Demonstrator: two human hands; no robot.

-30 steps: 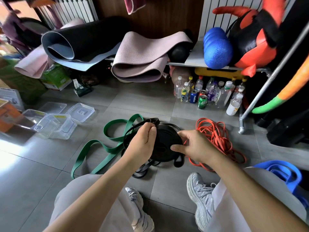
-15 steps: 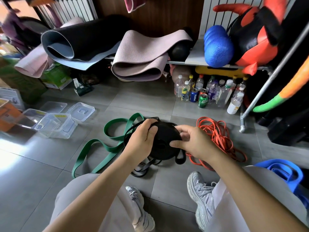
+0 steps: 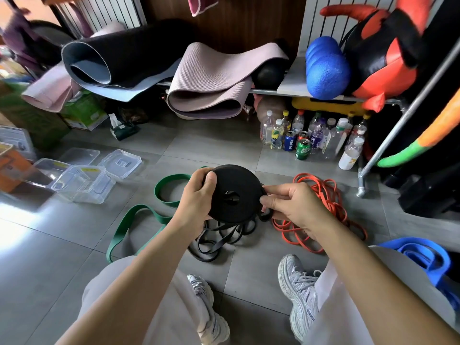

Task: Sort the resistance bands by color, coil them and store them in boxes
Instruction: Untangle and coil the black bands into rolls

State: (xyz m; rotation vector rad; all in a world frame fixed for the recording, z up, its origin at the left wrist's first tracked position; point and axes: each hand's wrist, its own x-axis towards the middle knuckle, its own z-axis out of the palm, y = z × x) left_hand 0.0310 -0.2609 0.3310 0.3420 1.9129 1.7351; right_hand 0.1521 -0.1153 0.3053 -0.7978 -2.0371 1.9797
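A black resistance band is wound into a flat round coil [image 3: 236,192] held above the floor. My left hand [image 3: 196,202] grips the coil's left edge, thumb on its face. At the coil's right edge my right hand [image 3: 291,207] pinches the band's loose end. More loose black bands [image 3: 219,240] lie on the tiles under the coil. A green band [image 3: 139,215] sprawls to the left, a tangle of orange bands [image 3: 321,212] lies to the right, and blue bands [image 3: 423,255] sit by my right knee. Clear plastic boxes [image 3: 82,183] stand open at the left.
Two box lids [image 3: 122,163] lie beside the boxes. Bottles and cans [image 3: 311,138] stand under a metal rack holding rolled mats [image 3: 211,80] and a blue foam roller [image 3: 326,68]. A slanted metal rack leg [image 3: 398,128] rises at the right. My shoes [image 3: 298,295] are on the floor below.
The coil has been lifted and tilted so its flat face shows. My right hand has shifted to the coil's right edge, and the slack loops above it are wound in.
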